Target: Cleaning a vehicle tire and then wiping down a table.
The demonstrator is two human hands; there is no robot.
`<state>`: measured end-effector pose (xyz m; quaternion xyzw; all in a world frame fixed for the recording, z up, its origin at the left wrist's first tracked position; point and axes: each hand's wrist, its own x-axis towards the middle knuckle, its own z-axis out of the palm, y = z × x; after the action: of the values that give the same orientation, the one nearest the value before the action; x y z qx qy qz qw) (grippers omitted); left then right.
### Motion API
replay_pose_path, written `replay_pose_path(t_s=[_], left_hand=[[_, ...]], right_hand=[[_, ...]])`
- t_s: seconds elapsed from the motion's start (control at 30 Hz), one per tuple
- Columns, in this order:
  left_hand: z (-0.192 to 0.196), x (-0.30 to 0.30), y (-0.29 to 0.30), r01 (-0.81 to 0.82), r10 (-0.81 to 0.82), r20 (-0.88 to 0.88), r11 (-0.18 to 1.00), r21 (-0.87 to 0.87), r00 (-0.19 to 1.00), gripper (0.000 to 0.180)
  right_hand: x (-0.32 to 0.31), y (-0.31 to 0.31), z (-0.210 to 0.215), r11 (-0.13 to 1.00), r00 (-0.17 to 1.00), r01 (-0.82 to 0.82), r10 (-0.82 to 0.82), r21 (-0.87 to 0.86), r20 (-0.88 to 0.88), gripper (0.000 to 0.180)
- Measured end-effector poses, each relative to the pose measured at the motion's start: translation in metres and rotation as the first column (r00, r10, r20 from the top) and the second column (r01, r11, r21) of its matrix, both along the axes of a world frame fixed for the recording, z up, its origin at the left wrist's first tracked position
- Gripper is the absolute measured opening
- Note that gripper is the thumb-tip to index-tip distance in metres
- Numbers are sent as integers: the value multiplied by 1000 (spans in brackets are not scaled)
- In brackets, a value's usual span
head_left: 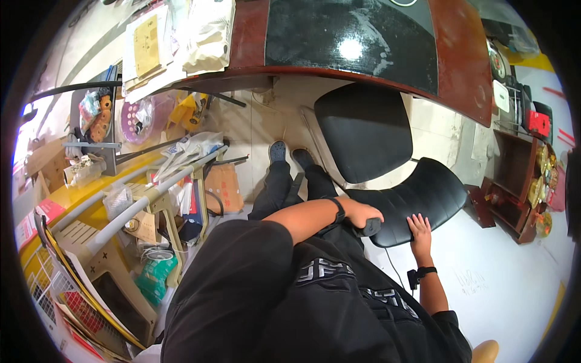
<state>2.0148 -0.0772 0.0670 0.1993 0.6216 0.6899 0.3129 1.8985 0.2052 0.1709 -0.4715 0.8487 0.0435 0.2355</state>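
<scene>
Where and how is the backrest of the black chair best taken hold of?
Probably by the long near edge of the backrest, coming from the side away from the desk, with the grip over that edge. It curves along the near side, while the seat lies farther off, toward the desk. The right hand rests there.

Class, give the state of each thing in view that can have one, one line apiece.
Left hand: closed around dark grey object
Right hand: open, resting on backrest
Chair: upright
Desk top: glossy, whitish-streaked
Cabinet: open-fronted
Papers: piled up
Green bag: crumpled
</scene>
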Motion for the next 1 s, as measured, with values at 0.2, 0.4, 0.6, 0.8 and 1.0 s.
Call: replay_pose_path(t_s=[0.2, 0.4, 0.6, 0.8, 1.0], left_hand=[[-4, -46, -28, -260, 270, 118, 961, -98, 955, 42], [-34, 5, -151, -685, 747, 73, 640, -347, 661, 47], [-70, 110, -232, -888, 1000, -30, -22, -458, -10, 49], [-69, 172, -247, -737, 962, -8, -215, -641, -274, 51], [-61, 203, -272, -821, 972, 138, -81, -565, -191, 49]], right_hand=[[3, 61, -10, 999, 998, 48, -50, 24, 49, 56], [12, 80, -13, 995, 996, 74, -71, 61, -53, 55], [-14, 41, -22, 880, 949, 172, -269, 442, 167, 38], [6, -163, -53, 909, 870, 411, -366, -75, 329, 31], [96, -392, -95, 952, 749, 266, -108, -148, 653, 35]])
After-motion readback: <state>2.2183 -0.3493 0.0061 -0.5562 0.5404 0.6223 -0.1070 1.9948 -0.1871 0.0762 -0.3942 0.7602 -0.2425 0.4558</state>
